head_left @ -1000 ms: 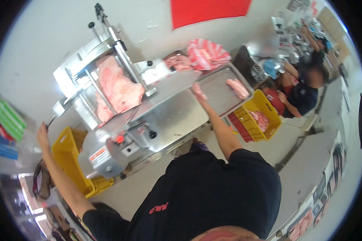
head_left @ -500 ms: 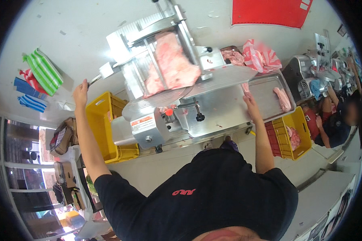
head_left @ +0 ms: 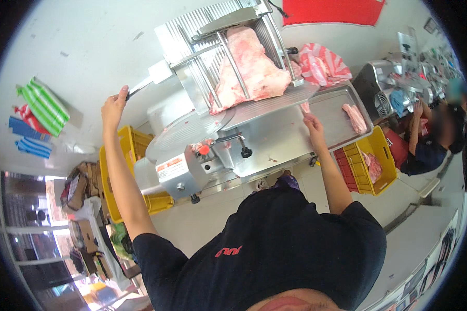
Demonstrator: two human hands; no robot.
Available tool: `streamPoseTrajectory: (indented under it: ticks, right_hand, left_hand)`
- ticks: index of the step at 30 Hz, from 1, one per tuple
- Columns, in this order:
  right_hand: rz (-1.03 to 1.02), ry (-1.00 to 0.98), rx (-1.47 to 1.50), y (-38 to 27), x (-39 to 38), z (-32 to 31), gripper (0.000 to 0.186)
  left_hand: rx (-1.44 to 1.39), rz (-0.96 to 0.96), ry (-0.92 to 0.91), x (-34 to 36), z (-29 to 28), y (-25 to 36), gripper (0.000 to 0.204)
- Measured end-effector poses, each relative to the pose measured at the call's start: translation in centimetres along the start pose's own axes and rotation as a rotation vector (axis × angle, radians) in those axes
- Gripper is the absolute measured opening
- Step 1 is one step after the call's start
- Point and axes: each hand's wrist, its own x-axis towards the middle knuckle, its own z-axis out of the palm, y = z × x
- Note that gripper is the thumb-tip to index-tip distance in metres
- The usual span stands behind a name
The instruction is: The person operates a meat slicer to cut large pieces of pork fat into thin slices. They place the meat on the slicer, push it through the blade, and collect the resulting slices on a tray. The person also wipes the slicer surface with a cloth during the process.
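Observation:
My left hand (head_left: pixel 114 108) is closed around the handle (head_left: pixel 139 89) of a metal meat slicer's sliding carriage (head_left: pixel 177 42). A large slab of raw meat (head_left: pixel 249 67) lies on the ridged carriage under metal bars, its lower edge by the round blade cover (head_left: pixel 192 132). At the right end of the slicer plate, my right hand (head_left: pixel 313 127) is closed with its fingertips on a thin pink meat slice (head_left: pixel 305 107). Most of that slice is hidden behind the plate and fingers.
Right of the slicer, a metal tray (head_left: pixel 329 116) holds a meat piece (head_left: pixel 354 118). A striped bag (head_left: pixel 324 65) lies behind it. Yellow crates (head_left: pixel 384 173) stand on both sides, the right one holding meat. Another person (head_left: pixel 425 140) works by another slicer (head_left: pixel 381 85) at far right.
The carriage with the meat slab has slid to the right along the slicer, my left hand moving with its handle. My right hand stays at the plate's right end. The whole view has shifted slightly.

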Motion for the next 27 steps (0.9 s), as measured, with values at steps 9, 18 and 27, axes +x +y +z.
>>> streamPoseTrajectory:
  ticks: [9, 18, 27]
  right_hand:
    - [-0.124, 0.144, -0.155, -0.1, -0.7, 0.3, 0.029]
    - [-0.193, 0.247, -0.340, -0.1, -1.8, 1.2, 0.030]
    - [-0.315, 0.240, -0.589, -1.2, -2.3, 1.0, 0.028]
  left_hand:
    - [-0.009, 0.082, 0.197, 1.9, -2.5, -20.2, 0.054]
    - [-0.135, 0.071, 0.181, 2.7, -4.6, -26.4, 0.057]
    - [0.045, 0.114, 0.062, 0.6, 1.5, -2.9, 0.067]
